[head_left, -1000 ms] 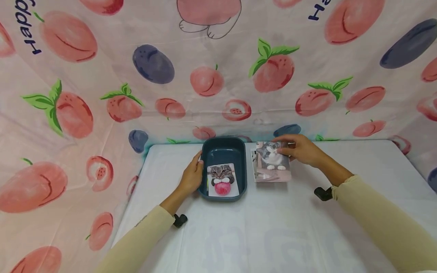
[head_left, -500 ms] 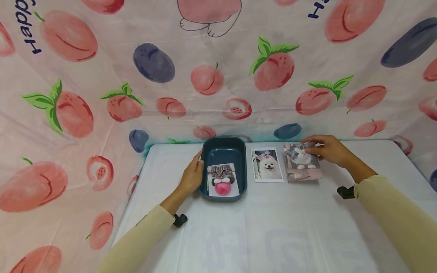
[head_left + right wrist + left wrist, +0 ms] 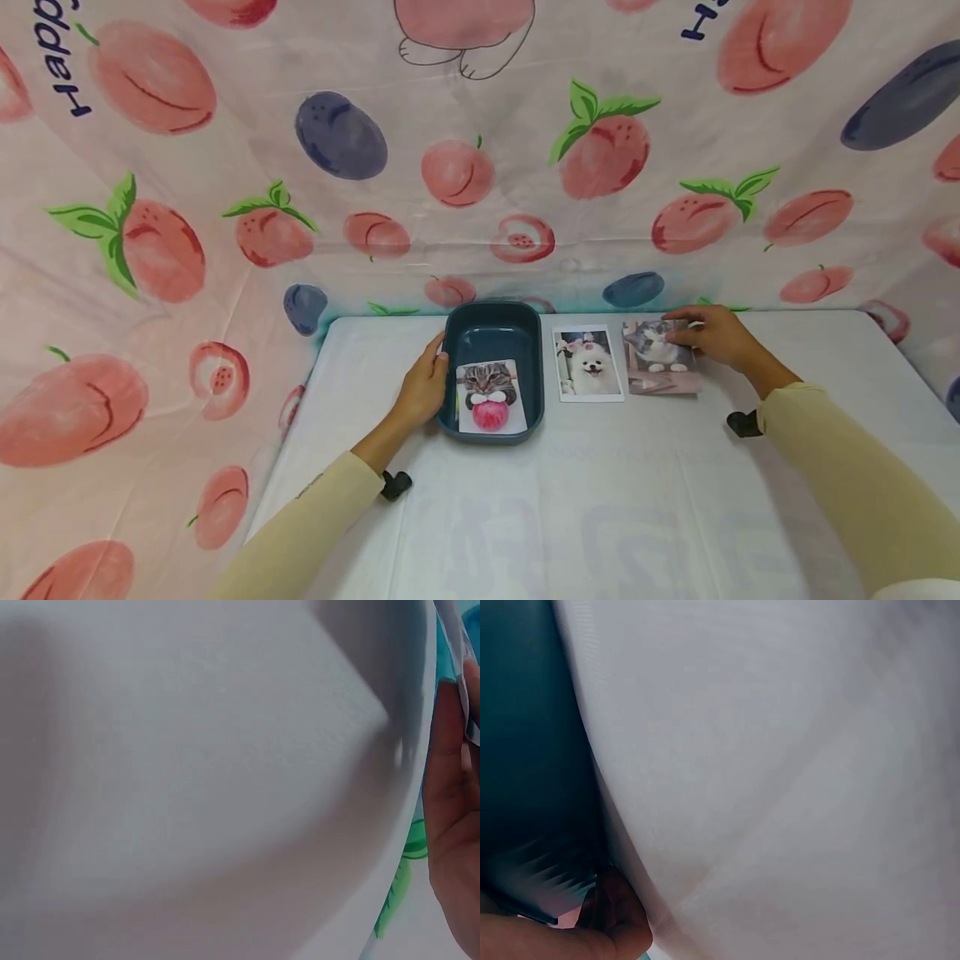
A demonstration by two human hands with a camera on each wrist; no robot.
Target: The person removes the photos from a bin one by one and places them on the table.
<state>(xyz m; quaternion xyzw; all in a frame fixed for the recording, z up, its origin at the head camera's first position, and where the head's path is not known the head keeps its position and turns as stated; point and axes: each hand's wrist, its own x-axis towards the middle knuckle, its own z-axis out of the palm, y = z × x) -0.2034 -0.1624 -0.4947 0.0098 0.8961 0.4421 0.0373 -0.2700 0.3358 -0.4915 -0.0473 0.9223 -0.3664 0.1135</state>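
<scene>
My left hand point(image 3: 422, 385) grips a dark-teal rectangular tray point(image 3: 491, 337) on its left side; square tabby-cat photo card point(image 3: 491, 396) inside. Right of tray, past white-bordered dog photo card point(image 3: 588, 367), my right hand point(image 3: 714, 337) pinches grey-white cat photo card point(image 3: 660, 377). Behind tray: peach-print fabric point(image 3: 517, 108).

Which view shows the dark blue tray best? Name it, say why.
The head view: the dark blue tray shows its inside and nearly its whole rim. The left wrist view has only part of its side; the right wrist view, none.
</scene>
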